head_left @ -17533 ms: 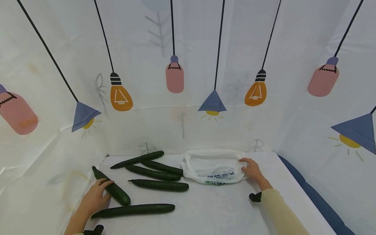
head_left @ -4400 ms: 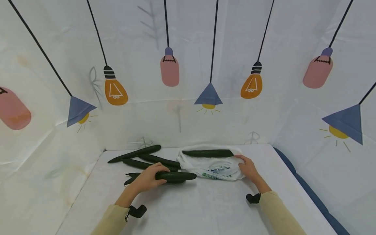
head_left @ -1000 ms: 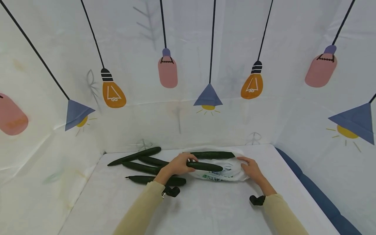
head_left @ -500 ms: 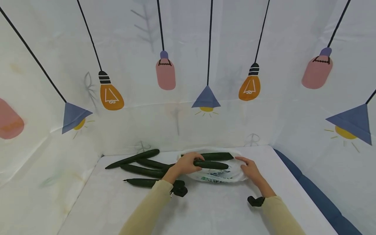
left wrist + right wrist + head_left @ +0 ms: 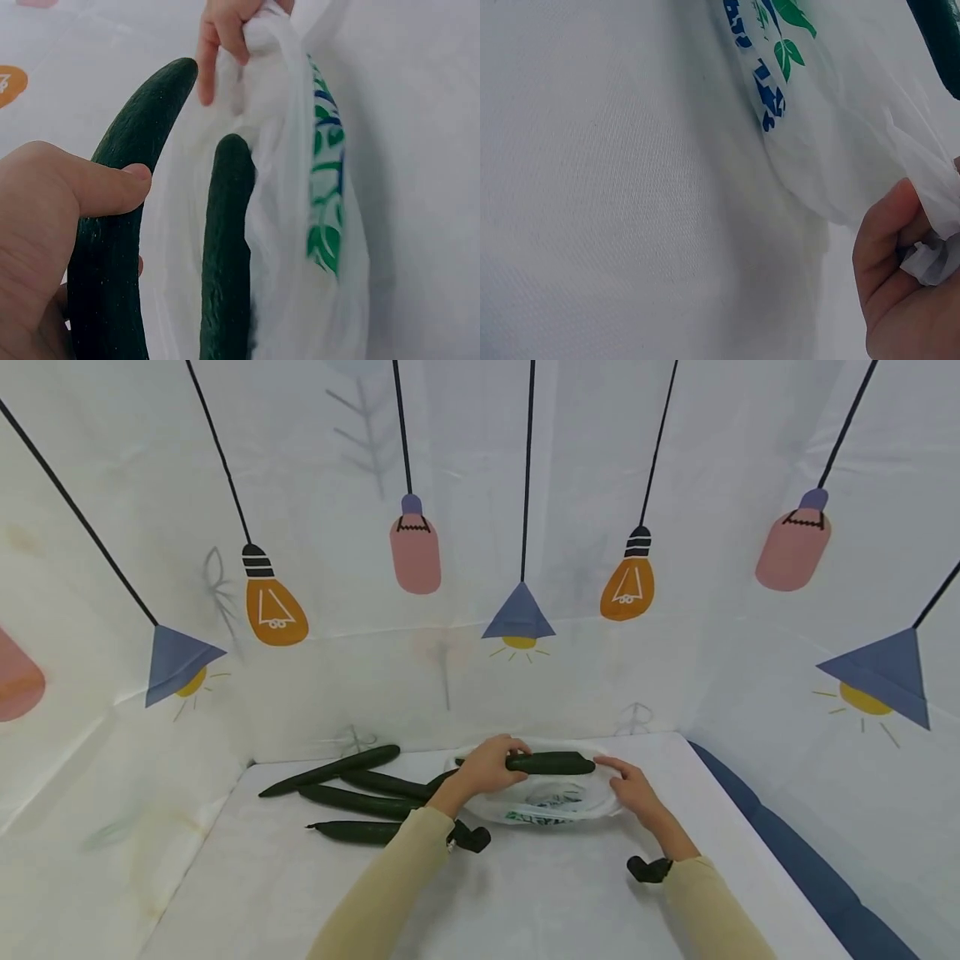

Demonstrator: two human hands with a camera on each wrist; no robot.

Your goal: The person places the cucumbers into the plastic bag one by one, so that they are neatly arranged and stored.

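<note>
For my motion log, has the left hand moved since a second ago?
Yes: against the middle blue lamp print in the head view, the left hand has moved right and slightly up the picture.

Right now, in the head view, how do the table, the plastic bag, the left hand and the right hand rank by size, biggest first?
1. Table, by far the largest
2. Plastic bag
3. Left hand, holding a cucumber, and right hand, pinching the bag: too alike to rank
</note>
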